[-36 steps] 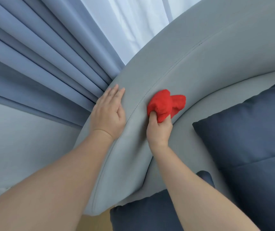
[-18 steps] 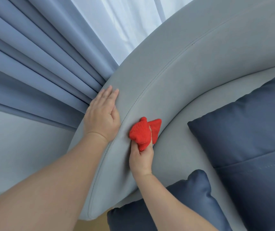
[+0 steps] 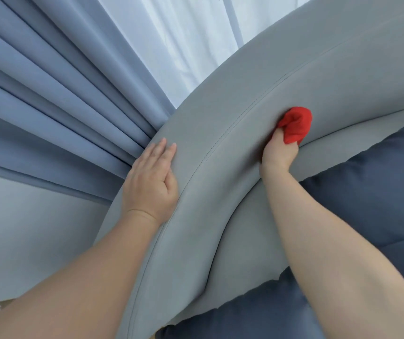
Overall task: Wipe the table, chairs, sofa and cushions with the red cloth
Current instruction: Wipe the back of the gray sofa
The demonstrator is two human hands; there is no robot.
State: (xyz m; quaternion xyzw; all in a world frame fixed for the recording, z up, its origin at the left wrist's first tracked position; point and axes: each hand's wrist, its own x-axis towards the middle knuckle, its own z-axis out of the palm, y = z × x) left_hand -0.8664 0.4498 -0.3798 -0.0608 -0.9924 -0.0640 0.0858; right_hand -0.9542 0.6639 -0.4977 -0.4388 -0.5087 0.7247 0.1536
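Left hand: lies flat on the top of the sofa back, its fingers straight, close together and holding nothing.
Right hand: its fingers are curled tight round the red cloth. Only the thumb shows along the cloth's near side; the rest are hidden in the fabric.
Red cloth: bunched into a ball in the right fingers and pressed against the inner face of the sofa back, well to the right of the left fingers.
Sofa: grey with a curved back. A stitched seam runs along it between the left fingers and the right fingers.
Large cushion: dark blue, leaning on the sofa back just below and right of the right fingers.
Small cushion: dark blue, at the bottom edge, well below both sets of fingers.
Curtain: blue and pleated, just left of the left fingertips, meeting the sofa back.
Sheer curtain: white, well beyond the left fingertips.
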